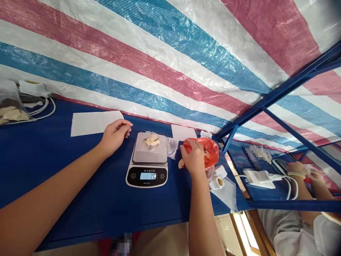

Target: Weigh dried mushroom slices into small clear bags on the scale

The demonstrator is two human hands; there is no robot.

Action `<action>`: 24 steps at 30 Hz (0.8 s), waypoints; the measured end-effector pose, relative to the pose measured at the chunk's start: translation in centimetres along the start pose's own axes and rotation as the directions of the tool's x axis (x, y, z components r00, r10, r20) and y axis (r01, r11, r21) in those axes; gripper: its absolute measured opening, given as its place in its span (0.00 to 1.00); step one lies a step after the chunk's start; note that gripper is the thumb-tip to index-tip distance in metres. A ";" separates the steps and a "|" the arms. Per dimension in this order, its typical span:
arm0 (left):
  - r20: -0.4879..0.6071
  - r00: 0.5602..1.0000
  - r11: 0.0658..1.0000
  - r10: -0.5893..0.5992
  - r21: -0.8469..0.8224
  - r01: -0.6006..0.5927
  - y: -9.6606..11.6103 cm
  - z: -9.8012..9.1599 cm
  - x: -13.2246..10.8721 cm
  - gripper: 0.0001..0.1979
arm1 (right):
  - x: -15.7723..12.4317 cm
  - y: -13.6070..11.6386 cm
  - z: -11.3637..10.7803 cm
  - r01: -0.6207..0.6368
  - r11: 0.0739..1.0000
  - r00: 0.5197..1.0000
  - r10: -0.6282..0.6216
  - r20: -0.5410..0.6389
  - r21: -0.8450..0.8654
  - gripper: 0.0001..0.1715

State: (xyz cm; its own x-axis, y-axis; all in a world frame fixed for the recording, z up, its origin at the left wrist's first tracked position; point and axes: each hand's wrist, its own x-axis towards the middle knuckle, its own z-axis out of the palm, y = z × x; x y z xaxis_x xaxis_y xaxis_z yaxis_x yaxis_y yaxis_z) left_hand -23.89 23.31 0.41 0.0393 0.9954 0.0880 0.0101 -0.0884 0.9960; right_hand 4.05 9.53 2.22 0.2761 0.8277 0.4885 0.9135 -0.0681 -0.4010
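A small digital kitchen scale (147, 175) with a lit display stands on the blue table (53, 156). On its platform lies a clear plastic bag (153, 141) with a few pale pieces inside. My left hand (115, 134) rests on the table just left of the scale, fingers curled loosely with nothing seen in them. My right hand (192, 155) is to the right of the scale, fingers closed at the mouth of a red plastic bag (210, 151). A pale piece (181, 164) lies by that hand.
White paper sheets (93, 122) lie at the back of the table. A clear bag of pale pieces (10, 113) and white cables are at far left. Clear bags and a tape roll (220, 181) sit at the right edge. Another person's hands (301, 170) work at the neighbouring table.
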 end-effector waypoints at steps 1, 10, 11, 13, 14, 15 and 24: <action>-0.002 1.000 1.000 0.004 0.002 -0.004 -0.1 0.0 0.0 0.09 | -0.2 0.0 0.3 -0.008 1.000 0.997 0.008 0.072 -0.003 0.20; 0.000 1.000 0.999 0.015 0.042 -0.015 -0.5 0.2 0.1 0.08 | 0.1 -1.8 2.0 0.006 0.996 0.926 0.027 0.376 -0.085 0.28; 0.000 1.000 0.999 0.013 0.044 -0.013 -0.4 0.2 0.0 0.08 | 0.3 -1.7 2.0 0.006 0.996 0.927 0.028 0.375 -0.088 0.24; -0.004 1.000 0.999 0.009 0.046 -0.009 -0.1 0.2 -0.1 0.08 | 0.4 -1.3 2.0 -0.012 0.996 0.934 0.044 0.354 -0.092 0.17; -0.005 1.000 0.999 0.006 0.046 -0.006 0.0 0.2 -0.2 0.08 | 0.4 -1.1 2.0 -0.024 0.996 0.940 0.053 0.337 -0.091 0.16; -0.005 1.000 0.999 0.003 0.045 -0.002 0.1 0.2 -0.2 0.08 | 0.4 -0.8 2.0 -0.033 0.995 0.947 0.060 0.316 -0.089 0.16; 0.017 1.000 0.999 -0.013 0.042 0.012 0.4 0.1 -0.3 0.09 | 0.0 0.4 1.3 -0.023 0.996 0.981 0.040 0.188 -0.091 0.10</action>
State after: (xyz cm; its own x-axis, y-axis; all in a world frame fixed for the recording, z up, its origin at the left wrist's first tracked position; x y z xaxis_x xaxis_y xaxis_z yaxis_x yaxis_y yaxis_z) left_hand -23.77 22.95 0.79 0.0559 0.9956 0.0746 0.0528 -0.0776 0.9956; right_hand 4.04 10.20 1.07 0.2515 0.9142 0.3179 0.9302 -0.1376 -0.3401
